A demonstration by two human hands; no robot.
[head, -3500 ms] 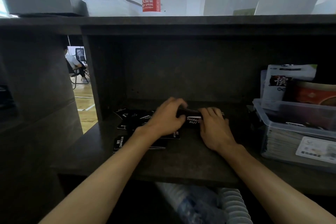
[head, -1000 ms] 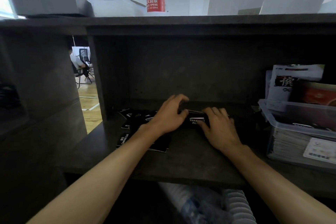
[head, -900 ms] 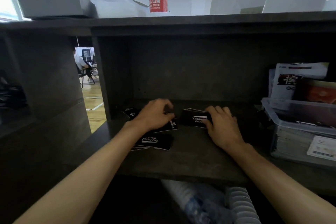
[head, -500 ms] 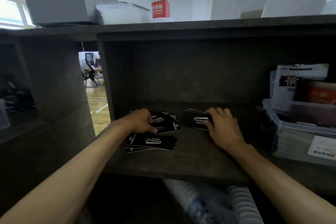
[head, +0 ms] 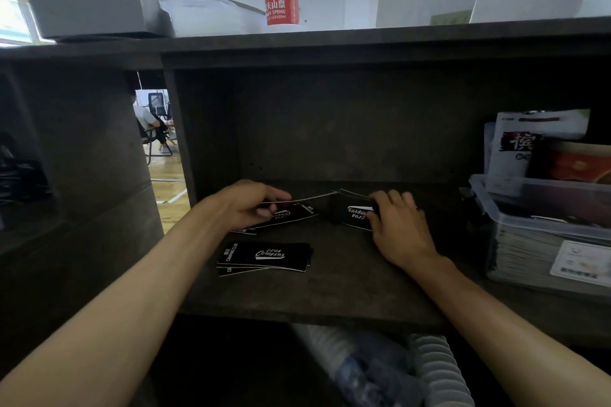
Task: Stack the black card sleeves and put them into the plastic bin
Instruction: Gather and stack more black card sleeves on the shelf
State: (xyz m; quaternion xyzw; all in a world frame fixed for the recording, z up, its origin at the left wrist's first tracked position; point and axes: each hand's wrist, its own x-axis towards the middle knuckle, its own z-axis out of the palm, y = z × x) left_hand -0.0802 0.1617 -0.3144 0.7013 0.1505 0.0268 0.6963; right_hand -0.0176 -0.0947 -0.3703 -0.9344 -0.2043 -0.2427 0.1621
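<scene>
Your left hand [head: 246, 205] is pinching one black sleeve [head: 292, 213] centre-left of frame, thumb on top, fingers curled under its edge; the sleeve's far end is tipped up toward the stack. Your right hand [head: 395, 225] has fingers curled over the right end of the gathered stack [head: 352, 213], pinning it to the shelf [head: 330, 291], just right of centre.

Loose sleeves left: a small pile [head: 264, 256] lying flat below and left of centre, a few fanned edges showing, plus at least one more under your left hand. Count unclear.

Plastic bin [head: 542, 235] sits at right edge of frame, well apart from the stack, lid off, already holding flat packets with some bags propped behind.

Handling, my read: sleeves look thin, light, semi-stiff, glossy. They'll likely slide on each other and fan out. Lift single ones by a long edge, since flat on the shelf there's nothing to get under. For the stack, clamp the short ends or both long edges with thumb and fingers across the full thickness; square it against the shelf first, else the bottom ones may slip out on the way to the bin.
</scene>
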